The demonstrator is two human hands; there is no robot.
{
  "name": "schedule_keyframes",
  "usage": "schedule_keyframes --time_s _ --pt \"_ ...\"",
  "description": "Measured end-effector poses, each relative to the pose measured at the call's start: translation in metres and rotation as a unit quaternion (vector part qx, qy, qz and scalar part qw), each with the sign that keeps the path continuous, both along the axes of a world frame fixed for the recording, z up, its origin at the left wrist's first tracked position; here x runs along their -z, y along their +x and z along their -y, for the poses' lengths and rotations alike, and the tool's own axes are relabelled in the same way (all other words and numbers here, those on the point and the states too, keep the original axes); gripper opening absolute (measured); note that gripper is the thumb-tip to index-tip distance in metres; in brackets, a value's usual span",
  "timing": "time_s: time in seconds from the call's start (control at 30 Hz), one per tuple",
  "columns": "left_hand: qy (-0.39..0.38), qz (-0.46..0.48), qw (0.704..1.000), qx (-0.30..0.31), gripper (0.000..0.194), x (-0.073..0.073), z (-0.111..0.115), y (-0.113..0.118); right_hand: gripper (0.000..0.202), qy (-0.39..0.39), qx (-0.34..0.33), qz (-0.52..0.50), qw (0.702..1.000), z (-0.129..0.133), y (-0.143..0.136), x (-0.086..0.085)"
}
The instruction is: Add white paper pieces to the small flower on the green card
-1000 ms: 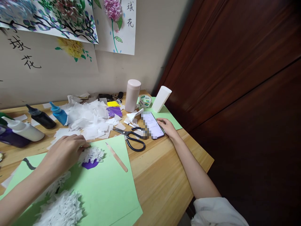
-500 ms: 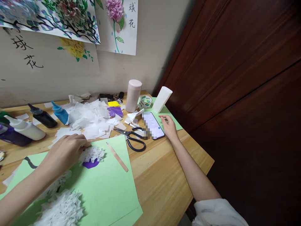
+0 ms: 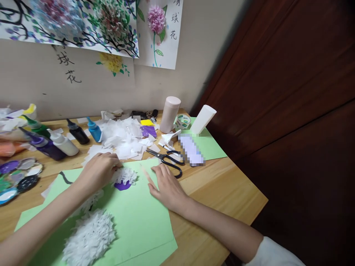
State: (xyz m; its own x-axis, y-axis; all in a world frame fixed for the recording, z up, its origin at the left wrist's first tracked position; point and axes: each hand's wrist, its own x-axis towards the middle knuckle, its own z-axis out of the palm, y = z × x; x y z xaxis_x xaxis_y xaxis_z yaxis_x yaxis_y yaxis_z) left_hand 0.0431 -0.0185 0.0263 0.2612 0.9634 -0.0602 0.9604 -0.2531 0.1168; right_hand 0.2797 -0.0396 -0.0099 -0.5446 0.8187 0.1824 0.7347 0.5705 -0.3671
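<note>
My left hand (image 3: 102,170) rests at the upper edge of the small white tissue-paper flower (image 3: 128,175), its fingers bent together; whatever is between the fingertips is hidden. Purple paint (image 3: 122,185) shows just below that flower on the green paper (image 3: 138,229). My right hand (image 3: 169,187) lies at the paper's right edge, thumb apart from the fingers, over the lower part of a flat, pointed wooden stick (image 3: 146,173). A larger white tissue-paper flower (image 3: 90,236) sits nearer to me, with another white clump (image 3: 93,201) partly behind my left forearm.
Black-handled scissors (image 3: 166,159) lie beyond my right hand, beside a phone (image 3: 192,149). A heap of white tissue pieces (image 3: 124,136) covers the back of the wooden table. Paint bottles (image 3: 65,145) and a paint palette (image 3: 20,177) are at left; a pale tumbler (image 3: 170,115) stands behind.
My right hand has moved left from beside the phone to the wooden stick. The left hand stays at the small flower. The view has turned left, showing the palette.
</note>
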Motion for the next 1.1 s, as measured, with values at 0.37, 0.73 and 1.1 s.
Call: schedule_keyframes --time_s 0.37,0.73,1.1 --pt "0.045 0.059 0.997 -0.002 0.023 -0.008 0.005 0.001 0.023 -0.029 0.079 0.132 0.988 -0.008 -0.026 -0.009" --pt "0.051 -0.028 0.998 0.039 0.033 -0.002 -0.034 0.026 0.022 -0.060 0.053 -0.016 0.997 -0.019 -0.015 0.010" --pt "0.037 -0.016 0.999 -0.008 0.032 -0.009 -0.035 0.024 0.022 -0.095 0.044 -0.089 0.991 -0.020 -0.010 0.006"
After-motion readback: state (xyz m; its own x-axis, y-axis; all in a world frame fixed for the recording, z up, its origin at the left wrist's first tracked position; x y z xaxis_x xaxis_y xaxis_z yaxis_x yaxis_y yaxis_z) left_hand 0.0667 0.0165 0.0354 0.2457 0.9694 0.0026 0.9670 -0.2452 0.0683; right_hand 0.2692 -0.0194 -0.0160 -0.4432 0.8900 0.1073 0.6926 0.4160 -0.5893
